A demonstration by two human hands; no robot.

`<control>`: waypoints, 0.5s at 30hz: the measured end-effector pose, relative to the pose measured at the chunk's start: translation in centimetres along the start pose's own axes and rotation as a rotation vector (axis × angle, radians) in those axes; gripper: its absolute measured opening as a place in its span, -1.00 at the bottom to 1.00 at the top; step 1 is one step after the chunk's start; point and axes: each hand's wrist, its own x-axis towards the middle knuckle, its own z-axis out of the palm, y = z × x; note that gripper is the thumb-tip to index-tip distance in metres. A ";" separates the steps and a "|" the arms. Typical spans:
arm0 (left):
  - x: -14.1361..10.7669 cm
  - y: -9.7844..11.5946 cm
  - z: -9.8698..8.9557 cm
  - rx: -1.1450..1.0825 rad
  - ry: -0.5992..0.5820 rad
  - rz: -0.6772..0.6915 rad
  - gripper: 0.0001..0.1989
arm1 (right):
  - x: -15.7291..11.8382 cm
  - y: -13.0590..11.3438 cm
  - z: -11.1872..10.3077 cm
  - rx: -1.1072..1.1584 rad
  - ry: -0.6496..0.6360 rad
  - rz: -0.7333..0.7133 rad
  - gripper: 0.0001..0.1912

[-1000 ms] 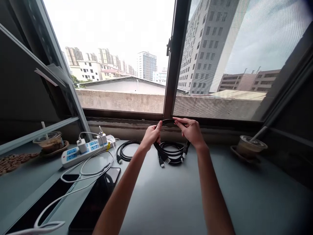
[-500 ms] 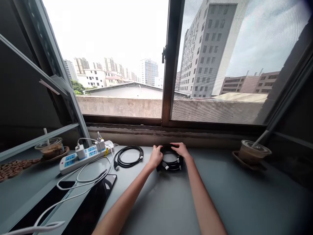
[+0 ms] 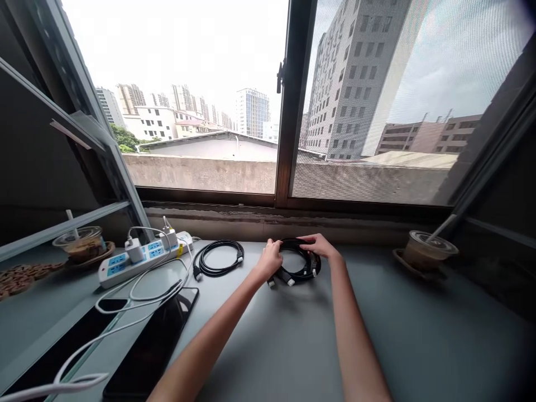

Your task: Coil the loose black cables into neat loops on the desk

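Black coiled cables (image 3: 299,276) with light metal plug ends at the front lie between my hands, just off or on the table by the window wall; contact with the tabletop is hard to judge. My left hand (image 3: 270,260) has its fingers closed on the left side of the coils. On the upper right of the loops, my right hand (image 3: 322,246) pinches with thumb and fingers. Its grip is partly hidden by the cables. To the left, a separate black cable coil (image 3: 218,273) rests flat, its two plugs showing.
A white power strip (image 3: 146,258) with chargers stands left, its white cords (image 3: 138,296) looping over a black tablet-like device (image 3: 157,349). Lidded drink cups stand at left (image 3: 81,245) and right (image 3: 431,251). A metal frame (image 3: 121,173) rises at left, before the window.
The held cables have shifted slightly right and turned, with the right hand moving outward to their right side. The camera view has tilted a little. The separate coil stays put on the table.
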 end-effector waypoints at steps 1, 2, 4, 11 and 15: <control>-0.1 0.0 0.2 0.011 -0.008 -0.003 -0.52 | 0.0 0.3 0.1 0.006 -0.005 0.005 -0.77; -0.1 0.0 0.3 0.021 -0.014 -0.006 -0.52 | 0.0 0.6 0.3 0.010 -0.008 0.008 -0.77; 0.0 -0.1 0.2 0.035 -0.015 -0.011 -0.54 | 0.1 0.9 0.6 0.012 -0.009 0.002 -0.77; 0.1 -0.6 -1.0 0.107 0.031 -0.050 -0.59 | 1.1 0.7 1.8 -0.056 0.099 -0.082 -0.76; -0.4 -0.6 -0.3 0.168 0.058 -0.071 -0.70 | 1.1 1.1 2.8 -0.115 0.190 -0.105 -0.77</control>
